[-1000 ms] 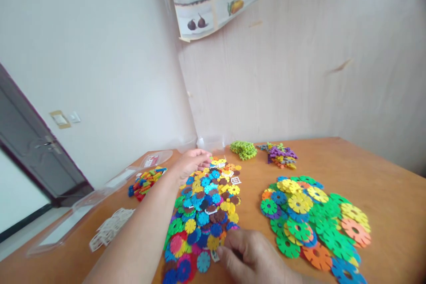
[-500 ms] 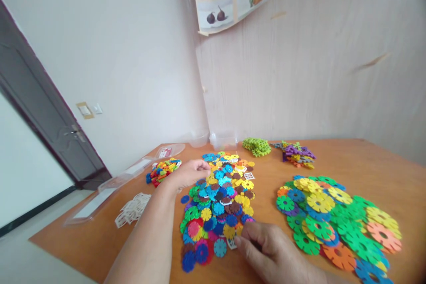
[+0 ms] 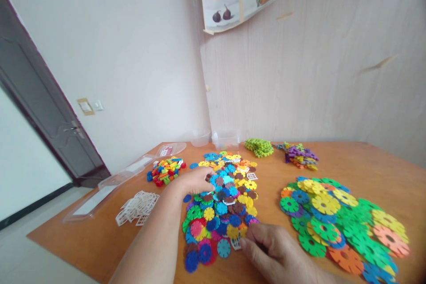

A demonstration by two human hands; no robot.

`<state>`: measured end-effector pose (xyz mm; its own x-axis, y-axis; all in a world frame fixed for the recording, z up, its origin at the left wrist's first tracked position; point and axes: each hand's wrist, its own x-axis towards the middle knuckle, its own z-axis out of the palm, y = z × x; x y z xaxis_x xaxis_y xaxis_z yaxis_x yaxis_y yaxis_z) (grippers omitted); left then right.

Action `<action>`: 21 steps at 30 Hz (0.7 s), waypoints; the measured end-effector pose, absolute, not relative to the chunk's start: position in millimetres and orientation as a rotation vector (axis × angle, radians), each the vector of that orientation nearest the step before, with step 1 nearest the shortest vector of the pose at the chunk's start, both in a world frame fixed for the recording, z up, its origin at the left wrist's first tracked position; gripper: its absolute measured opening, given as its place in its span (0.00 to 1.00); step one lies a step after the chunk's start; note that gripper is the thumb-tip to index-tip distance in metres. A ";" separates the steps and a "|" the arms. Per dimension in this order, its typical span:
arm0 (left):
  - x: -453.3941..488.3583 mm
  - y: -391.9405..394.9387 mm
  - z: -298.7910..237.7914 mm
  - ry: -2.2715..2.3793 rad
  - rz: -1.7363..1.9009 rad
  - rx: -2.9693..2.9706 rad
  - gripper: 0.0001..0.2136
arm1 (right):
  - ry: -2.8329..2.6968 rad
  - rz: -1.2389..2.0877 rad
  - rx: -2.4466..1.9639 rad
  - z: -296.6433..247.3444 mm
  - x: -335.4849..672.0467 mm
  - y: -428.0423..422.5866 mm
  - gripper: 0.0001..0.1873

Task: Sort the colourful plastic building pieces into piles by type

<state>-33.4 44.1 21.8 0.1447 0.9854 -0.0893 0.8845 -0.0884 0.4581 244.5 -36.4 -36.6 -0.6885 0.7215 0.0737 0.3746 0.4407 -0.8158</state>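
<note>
A heap of small coloured flower-shaped discs (image 3: 222, 199) lies in the middle of the wooden table (image 3: 366, 164). My left hand (image 3: 196, 182) rests on the heap's left side, fingers curled down onto the discs. My right hand (image 3: 276, 253) is at the heap's near edge, its fingers closed in a pinch on a small white grid piece (image 3: 235, 243). A spread of large coloured discs (image 3: 339, 222) lies to the right of that hand.
White grid pieces (image 3: 137, 207) and small coloured bricks (image 3: 165, 170) lie at the left by a clear plastic lid (image 3: 109, 182). Two clear tubs (image 3: 226, 139), green pieces (image 3: 258, 147) and purple-mixed pieces (image 3: 299, 155) sit at the back near the wall.
My left hand has drawn back from the heap's far end toward its left middle. My right hand stays at the near edge on the white piece. The view shifted left.
</note>
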 end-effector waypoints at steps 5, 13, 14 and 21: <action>-31.4 49.1 14.0 1.733 0.621 1.825 0.12 | -2.297 1.099 -0.926 -35.4 244.7 -37.0 0.19; -50.0 56.4 16.5 1.749 1.238 1.388 0.13 | -2.305 1.098 -0.941 -35.2 245.5 -36.6 0.17; -55.6 58.6 14.9 1.783 1.308 1.330 0.13 | -2.307 1.104 -0.942 -35.3 245.5 -36.3 0.17; -72.7 69.8 -7.5 1.999 1.221 1.366 0.23 | -2.326 1.080 -0.980 -39.1 245.4 -35.1 0.19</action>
